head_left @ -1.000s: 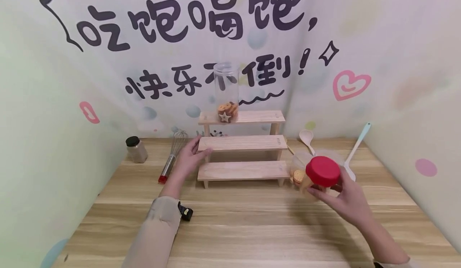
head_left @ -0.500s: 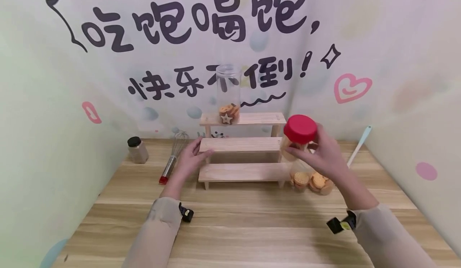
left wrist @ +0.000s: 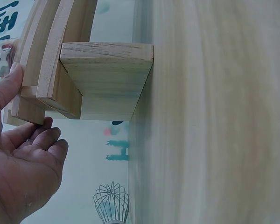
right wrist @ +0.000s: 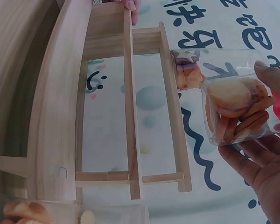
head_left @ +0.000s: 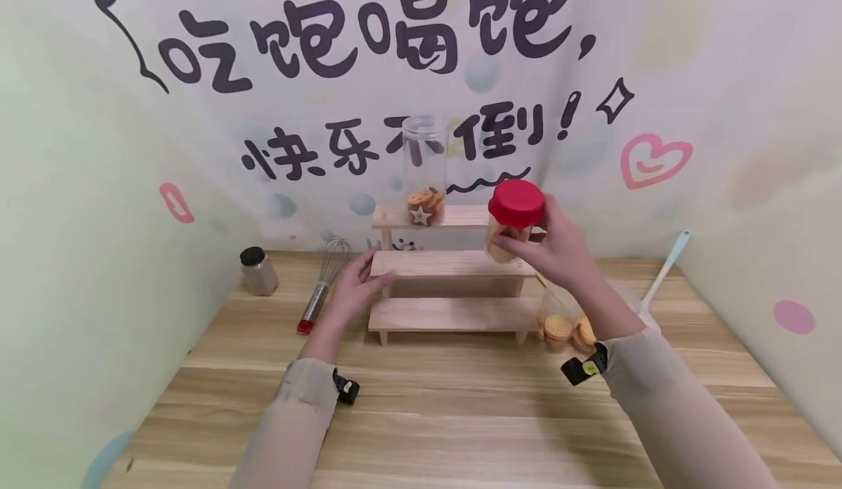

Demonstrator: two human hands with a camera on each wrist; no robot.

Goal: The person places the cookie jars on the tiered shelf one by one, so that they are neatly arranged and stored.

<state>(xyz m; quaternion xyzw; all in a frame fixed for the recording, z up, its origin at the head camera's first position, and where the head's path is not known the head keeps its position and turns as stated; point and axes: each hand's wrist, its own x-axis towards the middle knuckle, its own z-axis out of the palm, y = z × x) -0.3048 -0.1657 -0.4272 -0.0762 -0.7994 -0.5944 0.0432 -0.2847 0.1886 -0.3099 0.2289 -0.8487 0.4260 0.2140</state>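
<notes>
My right hand (head_left: 559,248) grips a clear jar with a red lid (head_left: 517,202), thumb on one side and fingers on the other. Bread-like cookies (right wrist: 233,102) show inside it. The jar is held upright near the right end of the three-step wooden shelf (head_left: 447,262); whether it touches the boards I cannot tell. At the shelf's left end, my left hand (head_left: 355,288) holds the middle board, its thumb (left wrist: 9,84) above and its fingers (left wrist: 49,140) curled beneath. A tall lidless jar (head_left: 424,167) with cookies at the bottom stands on the top board.
Clear containers of cookies (head_left: 558,328) stand on the table right of the shelf, partly behind my right forearm. A pale blue-handled utensil (head_left: 666,266) lies beyond them. On the left are a whisk (head_left: 317,299) and a black-capped jar (head_left: 259,273). A printed curtain hangs behind.
My right hand has lifted the red-lidded jar from beside the table containers and carried it left and up to the shelf's right part. My left hand stays on the shelf.
</notes>
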